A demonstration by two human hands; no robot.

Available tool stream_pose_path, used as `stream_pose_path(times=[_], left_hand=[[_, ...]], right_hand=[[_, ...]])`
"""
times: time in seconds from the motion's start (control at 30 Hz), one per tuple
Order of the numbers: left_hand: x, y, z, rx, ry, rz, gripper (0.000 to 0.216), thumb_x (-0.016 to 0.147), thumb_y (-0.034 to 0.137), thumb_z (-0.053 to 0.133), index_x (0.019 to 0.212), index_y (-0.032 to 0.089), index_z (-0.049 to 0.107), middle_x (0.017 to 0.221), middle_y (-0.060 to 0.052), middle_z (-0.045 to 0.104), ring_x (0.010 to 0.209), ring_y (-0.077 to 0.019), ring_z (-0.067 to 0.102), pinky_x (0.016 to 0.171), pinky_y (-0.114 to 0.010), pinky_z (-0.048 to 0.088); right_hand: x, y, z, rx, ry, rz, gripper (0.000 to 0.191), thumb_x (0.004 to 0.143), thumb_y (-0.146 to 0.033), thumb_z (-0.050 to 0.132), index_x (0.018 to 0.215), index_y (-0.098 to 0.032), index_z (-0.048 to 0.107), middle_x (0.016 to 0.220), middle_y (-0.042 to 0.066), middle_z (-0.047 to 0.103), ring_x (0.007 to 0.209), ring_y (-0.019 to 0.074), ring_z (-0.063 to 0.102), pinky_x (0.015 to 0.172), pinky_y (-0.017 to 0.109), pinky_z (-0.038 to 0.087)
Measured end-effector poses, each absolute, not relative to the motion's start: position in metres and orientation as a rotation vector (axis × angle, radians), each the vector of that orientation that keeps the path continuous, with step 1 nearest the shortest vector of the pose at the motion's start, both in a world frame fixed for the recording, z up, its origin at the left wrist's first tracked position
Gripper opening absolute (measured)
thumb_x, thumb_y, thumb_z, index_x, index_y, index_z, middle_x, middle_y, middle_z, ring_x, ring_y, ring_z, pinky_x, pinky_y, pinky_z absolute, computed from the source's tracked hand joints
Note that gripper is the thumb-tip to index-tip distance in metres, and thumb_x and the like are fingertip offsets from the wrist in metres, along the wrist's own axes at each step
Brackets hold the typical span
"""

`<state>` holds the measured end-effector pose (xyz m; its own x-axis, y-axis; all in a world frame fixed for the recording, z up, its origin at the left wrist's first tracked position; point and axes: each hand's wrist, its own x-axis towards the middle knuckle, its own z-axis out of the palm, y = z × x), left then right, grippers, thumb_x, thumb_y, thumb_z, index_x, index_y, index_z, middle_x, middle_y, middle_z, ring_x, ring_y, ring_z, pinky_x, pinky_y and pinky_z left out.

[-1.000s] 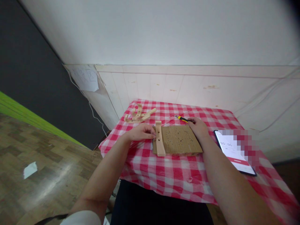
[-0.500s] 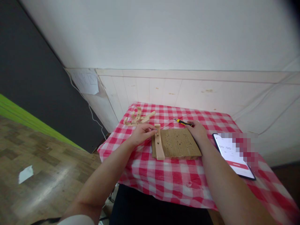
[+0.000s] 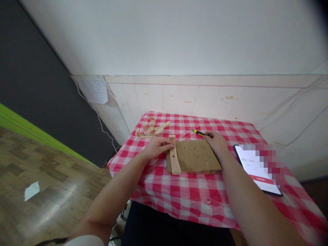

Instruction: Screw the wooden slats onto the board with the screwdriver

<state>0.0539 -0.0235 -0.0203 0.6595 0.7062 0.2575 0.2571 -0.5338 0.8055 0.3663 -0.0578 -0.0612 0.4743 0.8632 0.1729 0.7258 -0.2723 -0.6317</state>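
Note:
A pale wooden hook (image 3: 174, 162) with screw holes lies along the left side of a brown cardboard slab (image 3: 196, 155) dotted with small holes. My left hand (image 3: 157, 147) is closed in a pinch over the hook's upper hole. Between its fingertips is a tiny dark piece that looks like a screw, mostly hidden. My right hand (image 3: 216, 141) is closed around the black end of a yellow-and-black screwdriver (image 3: 199, 133), beside the slab's far right corner. The screwdriver's tip points left, away from the hook.
More wooden hooks (image 3: 152, 129) lie in a loose group at the table's far left. A phone (image 3: 252, 167) showing a timer lies right of my right forearm. A red-and-white checked cloth (image 3: 189, 201) covers the table, and a white wall (image 3: 179, 99) stands behind it.
My left fingertips have moved slightly down and right, bringing the small screw from above the upper hole to it. My right hand and the screwdriver stay nearly where they were.

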Motion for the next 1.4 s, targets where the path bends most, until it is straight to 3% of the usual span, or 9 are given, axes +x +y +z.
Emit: stream_pose_path(times=[0.27, 0.5, 0.9, 1.07, 1.17, 1.3, 1.4], left_hand=[[0.053, -0.020, -0.019, 2.186, 0.573, 0.788, 0.018, 0.087, 0.030, 0.063, 0.087, 0.015, 0.074, 0.094, -0.010, 0.075, 0.085, -0.0162, 0.067, 0.079, -0.028, 0.051], [0.053, -0.020, -0.020, 2.152, 0.566, 0.764, 0.019, 0.088, 0.031, 0.062, 0.087, 0.015, 0.073, 0.096, -0.010, 0.074, 0.088, -0.0169, 0.067, 0.084, -0.031, 0.052], [0.054, -0.022, -0.021, 2.232, 0.688, 0.774, 0.017, 0.086, 0.027, 0.061, 0.089, 0.014, 0.071, 0.086, -0.007, 0.072, 0.069, -0.0126, 0.060, 0.062, -0.023, 0.045], [0.057, -0.026, -0.022, 2.326, 0.683, 0.802, 0.014, 0.084, 0.023, 0.061, 0.089, 0.014, 0.070, 0.084, -0.006, 0.071, 0.064, -0.0112, 0.057, 0.059, -0.023, 0.042], [0.059, -0.029, -0.024, 2.372, 0.659, 0.877, 0.011, 0.083, 0.020, 0.060, 0.087, 0.015, 0.069, 0.084, -0.005, 0.071, 0.068, -0.0119, 0.060, 0.063, -0.023, 0.044], [0.062, -0.031, -0.025, 2.387, 0.647, 0.921, 0.010, 0.081, 0.016, 0.061, 0.086, 0.015, 0.069, 0.086, -0.006, 0.073, 0.073, -0.0137, 0.063, 0.067, -0.024, 0.046], [0.064, -0.031, -0.025, 2.371, 0.655, 0.895, 0.009, 0.081, 0.015, 0.060, 0.085, 0.015, 0.068, 0.088, -0.005, 0.073, 0.074, -0.0134, 0.064, 0.067, -0.023, 0.046]], right_hand=[[0.365, -0.059, -0.059, -2.059, -1.312, 0.254, 0.035, 0.081, -0.032, 0.057, 0.110, -0.018, 0.071, 0.108, 0.011, 0.073, 0.096, 0.0248, 0.066, 0.082, 0.036, 0.049], [0.364, -0.060, -0.057, -2.048, -1.315, 0.260, 0.034, 0.081, -0.031, 0.057, 0.109, -0.018, 0.071, 0.108, 0.011, 0.073, 0.099, 0.0261, 0.066, 0.084, 0.038, 0.048], [0.364, -0.061, -0.057, -1.972, -1.192, 0.236, 0.033, 0.077, -0.034, 0.062, 0.104, -0.017, 0.073, 0.100, 0.012, 0.074, 0.092, 0.0264, 0.067, 0.085, 0.040, 0.050], [0.362, -0.065, -0.044, -1.842, -1.048, 0.157, 0.041, 0.088, -0.047, 0.048, 0.105, -0.015, 0.069, 0.096, 0.012, 0.072, 0.086, 0.0236, 0.068, 0.079, 0.038, 0.053], [0.351, -0.073, -0.024, -1.704, -1.026, 0.167, 0.047, 0.093, -0.052, 0.037, 0.113, -0.016, 0.060, 0.097, 0.011, 0.070, 0.077, 0.0194, 0.069, 0.066, 0.032, 0.056], [0.327, -0.095, 0.020, -1.296, -0.877, 0.375, 0.041, 0.085, -0.056, 0.054, 0.108, -0.022, 0.055, 0.079, 0.000, 0.062, 0.062, 0.0150, 0.066, 0.053, 0.027, 0.053], [0.307, -0.115, 0.060, -1.316, -1.046, 0.610, 0.044, 0.076, -0.056, 0.067, 0.100, -0.021, 0.058, 0.077, 0.001, 0.064, 0.058, 0.0141, 0.065, 0.051, 0.027, 0.053]])
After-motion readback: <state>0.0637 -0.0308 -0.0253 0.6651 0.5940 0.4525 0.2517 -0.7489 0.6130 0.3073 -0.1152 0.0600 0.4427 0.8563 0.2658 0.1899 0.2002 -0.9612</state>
